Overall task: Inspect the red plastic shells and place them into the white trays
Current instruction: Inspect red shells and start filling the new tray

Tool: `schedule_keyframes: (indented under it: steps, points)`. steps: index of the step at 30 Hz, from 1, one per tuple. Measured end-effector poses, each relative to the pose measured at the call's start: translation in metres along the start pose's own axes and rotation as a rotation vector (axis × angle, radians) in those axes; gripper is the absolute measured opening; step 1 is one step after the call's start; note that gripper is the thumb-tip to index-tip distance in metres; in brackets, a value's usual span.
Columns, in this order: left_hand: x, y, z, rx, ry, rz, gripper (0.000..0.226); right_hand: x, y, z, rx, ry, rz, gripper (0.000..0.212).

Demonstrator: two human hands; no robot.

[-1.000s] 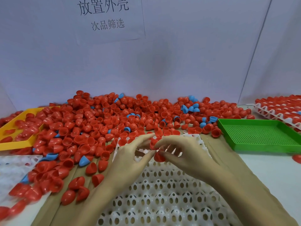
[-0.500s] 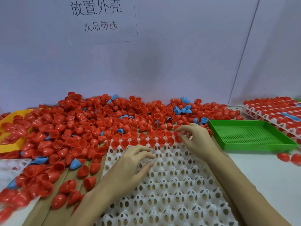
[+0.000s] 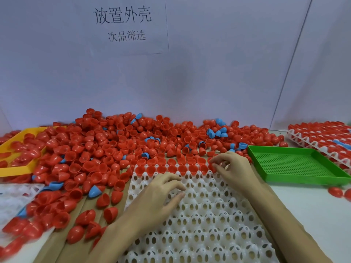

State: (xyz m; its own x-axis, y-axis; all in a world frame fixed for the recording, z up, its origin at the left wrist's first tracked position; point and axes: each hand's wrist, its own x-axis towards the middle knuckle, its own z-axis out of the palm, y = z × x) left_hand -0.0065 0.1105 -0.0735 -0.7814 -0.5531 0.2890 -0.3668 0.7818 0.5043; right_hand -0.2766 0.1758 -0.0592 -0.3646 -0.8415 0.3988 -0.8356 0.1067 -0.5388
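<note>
Right hand (image 3: 230, 168) moved to far row; red shells (image 3: 171, 169) glossy, open-side up.

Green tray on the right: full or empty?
Empty. The green tray shows only its bare perforated floor; loose red shells lie outside its left rim.

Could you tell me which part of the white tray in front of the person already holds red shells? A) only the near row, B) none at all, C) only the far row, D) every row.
C: red shells fill only the far row of the white tray; nearer sockets are bare.
</note>
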Motion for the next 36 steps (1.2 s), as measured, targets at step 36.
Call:
schedule_keyframes:
  steps: [36]
  points:
    - [0.002,0.015,-0.011,-0.171,0.409,-0.052,0.046,0.018,-0.064,0.006,0.419,-0.366,-0.081,0.036]
